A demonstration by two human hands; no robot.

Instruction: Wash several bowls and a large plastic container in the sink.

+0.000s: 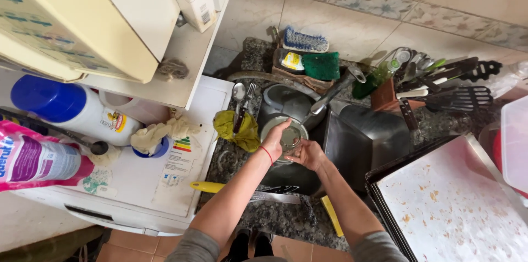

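Two bare hands meet over the steel sink [363, 141], both closed around a small clear drinking glass [290, 140] held just under the metal tap spout [330, 97]. The left hand [275, 140], with a thin red band at its wrist, wraps the glass from the left side with fingers curled over its rim; the right hand [311, 155] cups it from below and to the right. Beneath the glass sits a round grey plate [269, 127] inside the basin. On the speckled granite counter [286, 221] just left of the sink lies a crumpled yellow-green cloth [237, 130] with a spoon and fork resting across it. Near the counter's front edge lie a yellow-handled knife [212, 187] and a flat yellow strip [332, 216]. Behind the tap stand a blue-bristled scrub brush [305, 41] and a green scouring pad [322, 65]. To the right, a large stained metal baking tray [448, 207] leans beside a holder of black utensils [445, 83].
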